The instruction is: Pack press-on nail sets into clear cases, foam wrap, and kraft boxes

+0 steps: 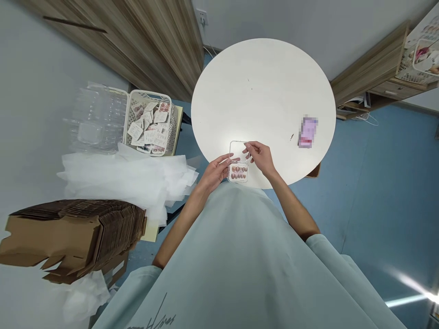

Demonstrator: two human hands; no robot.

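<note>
Near the front edge of the round white table (264, 91) is a clear hinged plastic case (238, 142) with its lid raised. In its lower half lies a set of press-on nails (239, 172), in two rows of pinkish and brownish tones. My left hand (216, 171) grips the case at its left side, fingers reaching around near the hinge. My right hand (259, 156) has its thumb and fingers closed on the right edge of the raised lid.
A pixelated purple phone-like item (307, 132) lies on the table's right. At left are a white basket (173, 123) of nail packs, stacked clear cases (96, 119), white sheets (126, 176) and folded brown cartons (68, 237). A wooden cabinet (137, 41) stands behind.
</note>
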